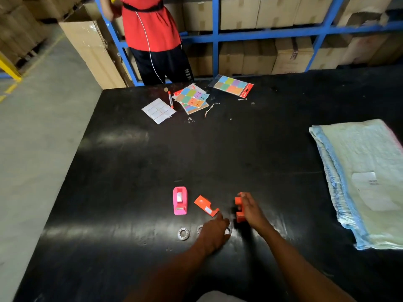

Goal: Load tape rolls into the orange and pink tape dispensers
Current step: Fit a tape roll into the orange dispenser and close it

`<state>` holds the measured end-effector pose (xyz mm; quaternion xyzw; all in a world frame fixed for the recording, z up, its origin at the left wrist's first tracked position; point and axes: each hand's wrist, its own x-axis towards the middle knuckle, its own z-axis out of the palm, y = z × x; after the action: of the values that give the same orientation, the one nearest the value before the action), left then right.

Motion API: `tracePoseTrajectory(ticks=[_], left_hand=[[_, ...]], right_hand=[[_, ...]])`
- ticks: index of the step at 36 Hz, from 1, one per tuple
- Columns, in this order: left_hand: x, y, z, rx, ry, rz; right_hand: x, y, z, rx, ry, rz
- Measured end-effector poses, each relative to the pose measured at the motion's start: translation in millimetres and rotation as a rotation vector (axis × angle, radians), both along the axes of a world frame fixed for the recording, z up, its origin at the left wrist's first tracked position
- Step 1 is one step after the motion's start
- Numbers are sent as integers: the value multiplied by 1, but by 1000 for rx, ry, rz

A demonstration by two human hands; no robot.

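Near the front of the black bench (130, 171), the right hand (253, 211) grips the orange dispenser (238, 209), fingers wrapped over its top. Left hand (214, 233) lies over the tape rolls (183, 233), its grip hidden. Pink dispenser (180, 200) stands just left of an orange piece (206, 205).

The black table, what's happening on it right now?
A person is working at the black table on tape dispensers. Their right hand grips one orange dispenser, while the left hand reaches down among the loose tape rolls at the near edge. The pink dispenser stands untouched with a roll inside, and a second orange dispenser lies on its side between them.
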<state>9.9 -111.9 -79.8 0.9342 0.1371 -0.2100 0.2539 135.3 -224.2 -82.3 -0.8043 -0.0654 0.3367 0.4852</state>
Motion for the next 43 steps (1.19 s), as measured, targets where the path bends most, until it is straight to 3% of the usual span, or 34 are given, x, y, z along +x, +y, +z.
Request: tracePoseTrajectory(ticks=[8, 17, 24, 31, 43], left_hand=[[2, -8, -12, 64, 64, -61], [-43, 35, -14, 2, -274, 209], [-69, 50, -22, 82, -163, 215], [-67, 48, -24, 34, -87, 223], [-60, 46, -19, -79, -54, 349]], right_hand=[[1, -6, 4, -60, 12, 0], [-8, -1, 1, -92, 44, 26], [-10, 1, -33, -28, 103, 58], [-24, -2, 12, -59, 45, 56], [-30, -17, 7, -55, 51, 79]])
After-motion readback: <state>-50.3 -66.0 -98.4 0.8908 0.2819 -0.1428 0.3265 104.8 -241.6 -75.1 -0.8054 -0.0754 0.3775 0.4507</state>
